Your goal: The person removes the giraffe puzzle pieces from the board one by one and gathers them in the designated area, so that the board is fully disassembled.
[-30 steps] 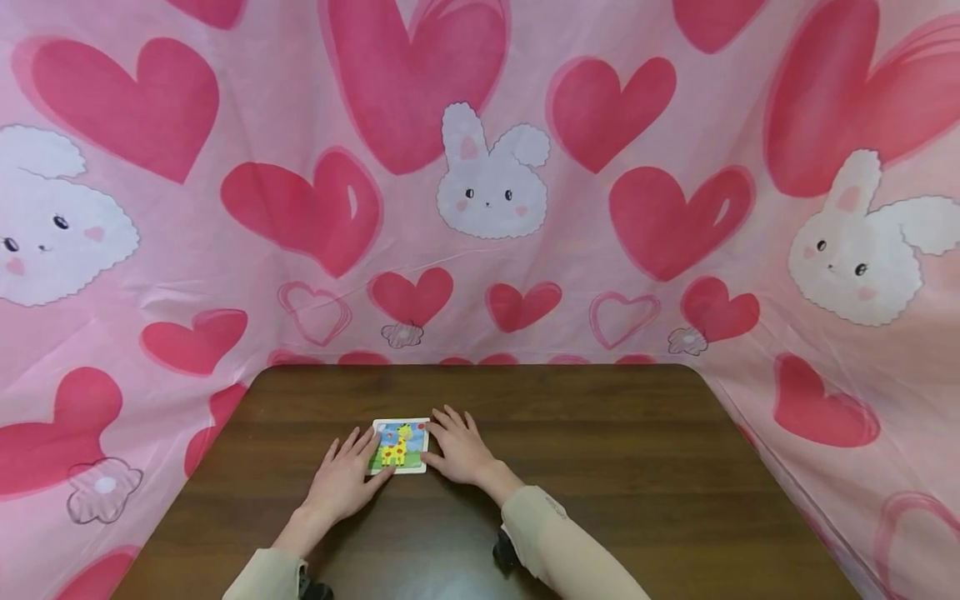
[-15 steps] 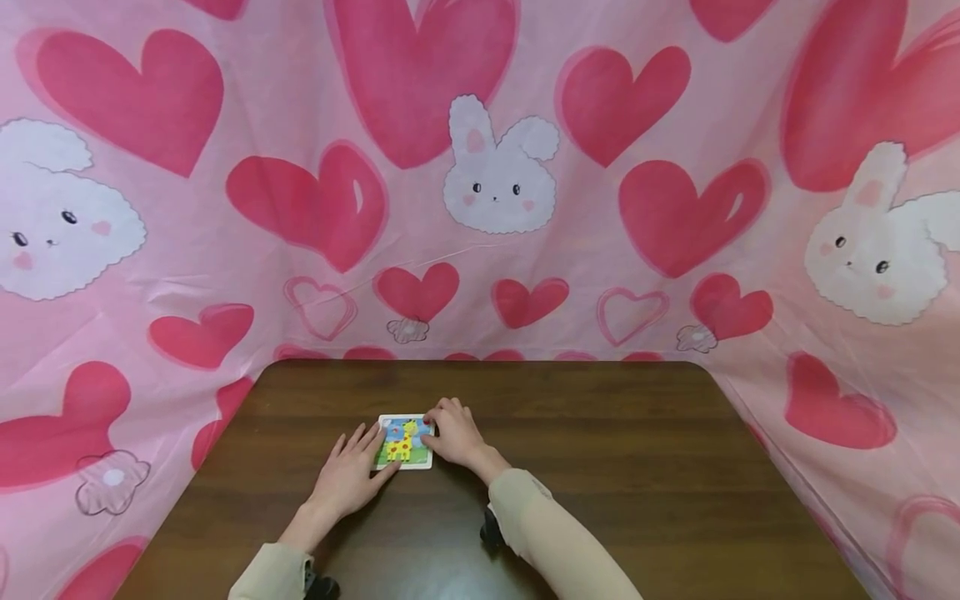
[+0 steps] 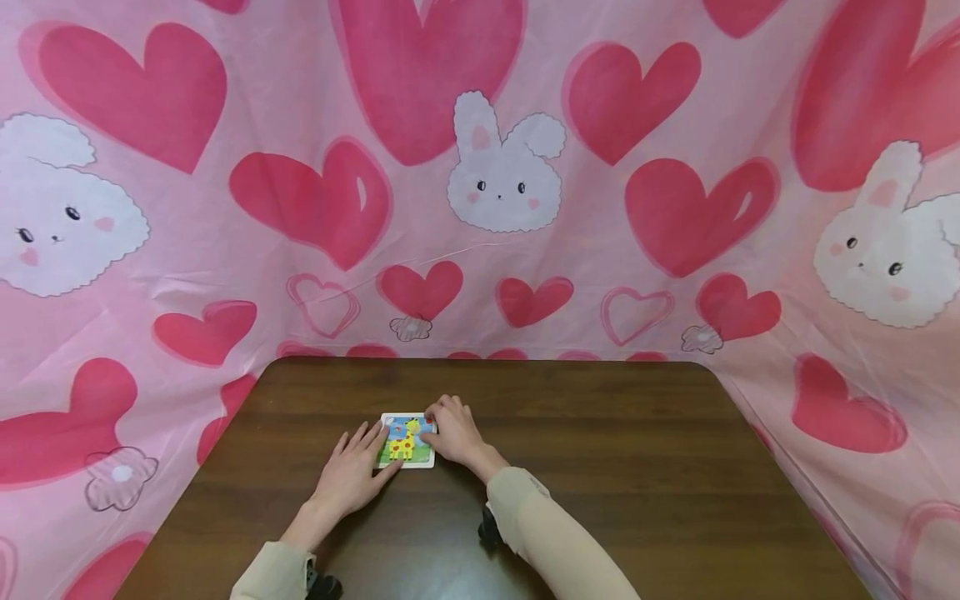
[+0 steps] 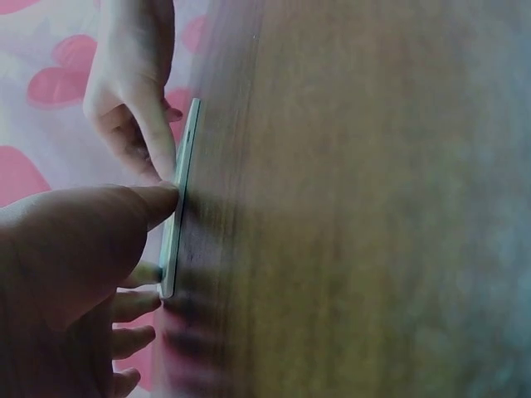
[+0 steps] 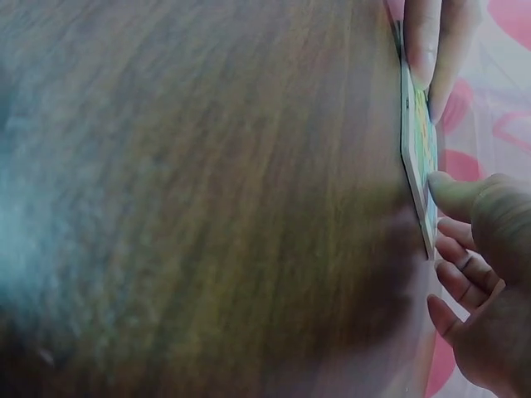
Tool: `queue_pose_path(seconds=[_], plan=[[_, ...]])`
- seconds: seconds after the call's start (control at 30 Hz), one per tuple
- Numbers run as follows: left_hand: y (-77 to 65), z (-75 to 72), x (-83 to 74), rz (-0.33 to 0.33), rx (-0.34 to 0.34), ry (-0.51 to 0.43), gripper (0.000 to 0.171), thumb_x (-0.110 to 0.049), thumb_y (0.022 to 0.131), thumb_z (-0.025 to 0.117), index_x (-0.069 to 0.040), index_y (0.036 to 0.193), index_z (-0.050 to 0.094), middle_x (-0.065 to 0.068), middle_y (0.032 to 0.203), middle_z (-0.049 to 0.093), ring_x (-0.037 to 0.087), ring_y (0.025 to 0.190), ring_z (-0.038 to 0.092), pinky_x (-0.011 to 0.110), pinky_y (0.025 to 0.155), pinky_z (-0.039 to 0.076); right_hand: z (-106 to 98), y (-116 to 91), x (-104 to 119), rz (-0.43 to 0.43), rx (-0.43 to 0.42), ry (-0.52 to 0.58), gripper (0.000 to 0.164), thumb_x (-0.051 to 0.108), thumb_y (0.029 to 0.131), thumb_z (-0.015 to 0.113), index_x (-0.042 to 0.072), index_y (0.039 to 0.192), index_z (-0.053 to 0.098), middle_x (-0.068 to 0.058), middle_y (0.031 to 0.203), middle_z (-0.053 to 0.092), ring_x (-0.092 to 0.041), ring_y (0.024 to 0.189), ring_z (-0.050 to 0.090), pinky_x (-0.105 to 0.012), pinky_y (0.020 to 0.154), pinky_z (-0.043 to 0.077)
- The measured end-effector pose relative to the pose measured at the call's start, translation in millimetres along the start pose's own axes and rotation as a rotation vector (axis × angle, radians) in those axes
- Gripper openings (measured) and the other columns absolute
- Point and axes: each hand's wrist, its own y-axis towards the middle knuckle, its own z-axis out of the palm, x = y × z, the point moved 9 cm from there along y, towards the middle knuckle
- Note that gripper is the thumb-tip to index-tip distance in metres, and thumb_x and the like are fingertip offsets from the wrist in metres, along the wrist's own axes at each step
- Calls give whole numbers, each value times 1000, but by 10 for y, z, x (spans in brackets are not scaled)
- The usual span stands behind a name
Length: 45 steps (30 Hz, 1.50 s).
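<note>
A small square giraffe picture puzzle (image 3: 403,450), with a white border, lies flat on the brown table. My left hand (image 3: 347,482) rests over its left side with fingers stretched out, the thumb at the lower edge. At the upper right corner, my right hand (image 3: 459,435) grips with bent fingers, its index fingertip by the red spot and its thumb lower on the picture. The left wrist view shows the thin puzzle board (image 4: 179,236) edge-on. In the right wrist view the right thumb (image 5: 455,196) touches the face of the picture.
The wood-grain table (image 3: 615,483) has rounded far corners. Behind it and along both sides hangs a pink cloth (image 3: 570,217) printed with hearts and white rabbits. A small black device (image 3: 489,529) sits at the right cuff.
My right hand's fingers, spread along the right edge a second ago, have bent and moved left onto the upper right of the puzzle. The left hand stays in place; the head view shifts slightly.
</note>
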Motion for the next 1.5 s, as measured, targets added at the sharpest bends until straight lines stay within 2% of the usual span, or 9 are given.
queue_pose_path(seconds=[0.17,0.37,0.63,0.87,0.97,1.23,1.5], plan=[[10,4,-11,-1,2,-3,77,-50,104,71,2,159,54,25,170,48,50,161,41,74,131,29,-7,-2,-23,31,-13,52,36,27,98,85,5,125,75,-8,121,66,-24,113,56,-38,98,47],[20,-16,-25,-1,-1,-11,77,-49,104,72,2,159,54,25,170,48,51,161,41,74,131,28,-9,4,-36,48,-33,98,27,23,98,85,6,115,72,-10,120,64,-27,114,56,-42,99,47],[36,-27,-28,-3,0,-2,76,-48,104,72,1,159,55,25,169,49,50,161,42,74,131,29,3,20,-35,66,-42,7,31,28,99,84,7,121,74,-8,119,65,-26,112,57,-38,96,47],[69,-69,-65,10,-58,38,72,-47,99,78,2,151,63,25,158,62,48,150,55,74,125,39,26,3,-63,97,-48,85,34,25,98,85,5,123,72,-10,123,63,-27,115,55,-42,99,47],[99,-66,-70,16,-74,43,70,-47,99,79,-2,151,63,25,154,63,48,145,58,74,123,41,45,-1,-66,94,-53,113,34,23,98,85,6,123,71,-9,121,64,-27,114,56,-41,97,46],[137,-16,-102,58,-36,6,65,-42,105,73,-10,159,58,24,167,52,50,160,43,78,127,32,28,9,-60,79,-89,186,33,18,97,85,5,125,73,-11,121,68,-26,112,56,-39,95,45],[133,-2,-94,54,-20,-15,64,-42,106,71,-10,160,58,25,168,51,50,160,42,78,128,30,19,5,-105,72,-86,315,28,6,95,82,3,122,76,-8,104,67,-17,97,52,-37,90,36]])
